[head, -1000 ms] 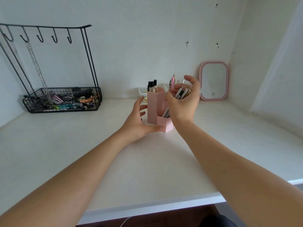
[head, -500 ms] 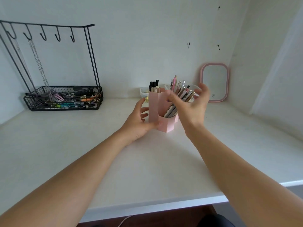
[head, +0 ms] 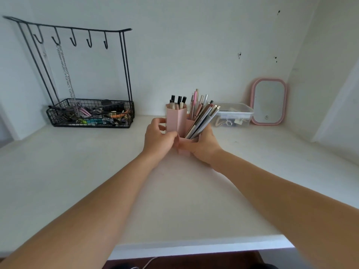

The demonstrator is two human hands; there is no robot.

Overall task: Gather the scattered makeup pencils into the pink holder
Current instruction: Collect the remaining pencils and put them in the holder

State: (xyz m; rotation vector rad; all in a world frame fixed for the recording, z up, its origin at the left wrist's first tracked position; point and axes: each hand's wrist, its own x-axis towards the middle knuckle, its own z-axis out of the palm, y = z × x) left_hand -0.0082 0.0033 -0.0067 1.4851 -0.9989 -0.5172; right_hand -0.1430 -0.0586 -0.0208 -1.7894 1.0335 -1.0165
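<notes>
The pink holder [head: 175,119] stands on the white desk [head: 174,200], made of hexagonal tubes of different heights. Several makeup pencils [head: 202,120] lean to the right out of its low front tube. More pencils and dark-capped sticks stand upright in the taller tubes behind. My left hand [head: 159,139] wraps the holder's left side. My right hand [head: 205,145] cups its right side and base. Both hands grip the holder; its lower front is hidden by my fingers.
A black wire rack [head: 89,113] with hooks, a hanging chain and a basket of clips stands at the back left. A clear lidded box [head: 233,115] and a pink-framed mirror [head: 269,101] sit at the back right. The desk's front edge [head: 194,247] is near me.
My right hand let go of the bundle of pencils, which now rest in the low tube, and dropped to the holder's right side. The left hand closed on the holder.
</notes>
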